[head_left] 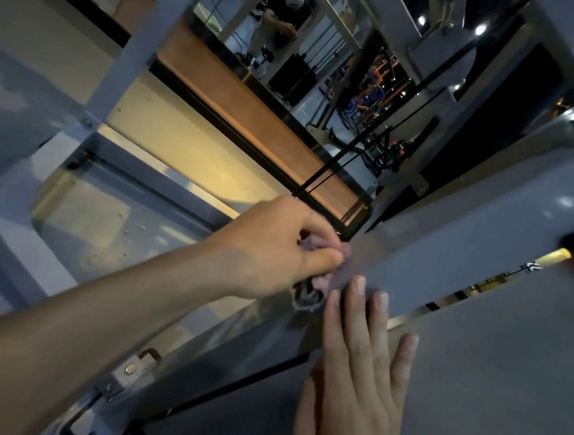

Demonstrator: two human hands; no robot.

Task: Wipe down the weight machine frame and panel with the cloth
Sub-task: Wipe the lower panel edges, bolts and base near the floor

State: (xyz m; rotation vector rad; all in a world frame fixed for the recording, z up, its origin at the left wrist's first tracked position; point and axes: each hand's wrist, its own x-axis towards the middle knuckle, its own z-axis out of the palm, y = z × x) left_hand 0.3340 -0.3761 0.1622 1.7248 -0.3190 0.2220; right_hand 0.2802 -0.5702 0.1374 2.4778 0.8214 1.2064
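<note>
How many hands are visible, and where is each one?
2. The left hand grips the cloth against the grey frame bar. The right hand lies flat on the grey panel, fingertips reaching the bar's lower edge.

Location: gym.
A grey machine frame (449, 237) is standing before a mirror (292, 46) that is reflecting orange-black equipment (378, 80).
</note>
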